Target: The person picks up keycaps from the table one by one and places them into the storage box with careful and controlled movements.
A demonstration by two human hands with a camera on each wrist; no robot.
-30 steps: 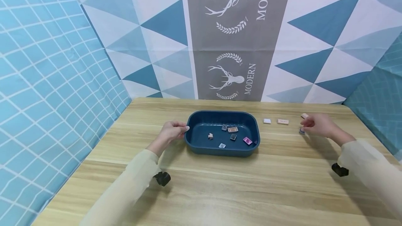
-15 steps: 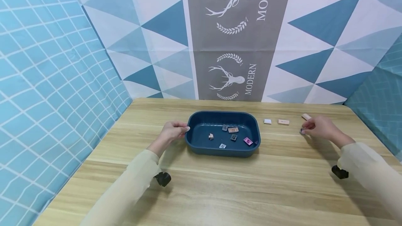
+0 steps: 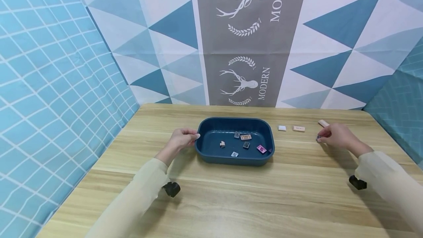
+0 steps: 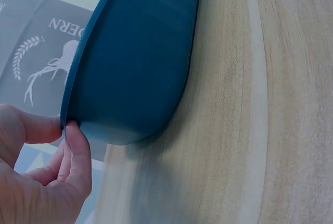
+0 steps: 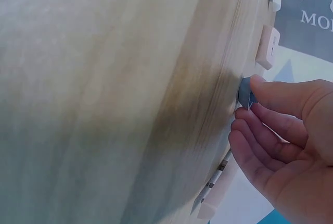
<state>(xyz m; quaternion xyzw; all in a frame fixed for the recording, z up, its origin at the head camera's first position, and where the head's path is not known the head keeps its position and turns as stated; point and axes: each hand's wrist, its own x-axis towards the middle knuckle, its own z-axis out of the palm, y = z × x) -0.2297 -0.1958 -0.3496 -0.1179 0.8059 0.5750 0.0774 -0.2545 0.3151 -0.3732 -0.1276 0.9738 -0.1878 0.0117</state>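
My left hand (image 3: pixel 179 139) pinches the left rim of a dark blue basin (image 3: pixel 231 160); in the left wrist view the thumb is inside the rim line and the fingers (image 4: pixel 78 153) are against the outer wall. Several small printed tiles lie in the basin, among them a pink tile (image 3: pixel 261 149), an orange-beige tile (image 3: pixel 246 137) and a small pale piece (image 3: pixel 222 144). At the right, my right hand (image 3: pixel 341 136) pinches a small grey-blue block (image 5: pixel 245 92) between thumb and fingertips, right at the tabletop. The fingers cover much of that block.
Beside the basin sit a white block (image 3: pixel 282 128) and a pink block with lettering (image 3: pixel 299 128). A long pale pink block (image 3: pixel 323 123) lies just behind my right hand. The wooden table (image 3: pixel 224 201) ends at a patterned backdrop (image 3: pixel 165 47).
My right fingers have closed on the grey-blue block, and the hand has shifted slightly, showing more of the long pale pink block behind it. My left hand stays on the basin's rim.
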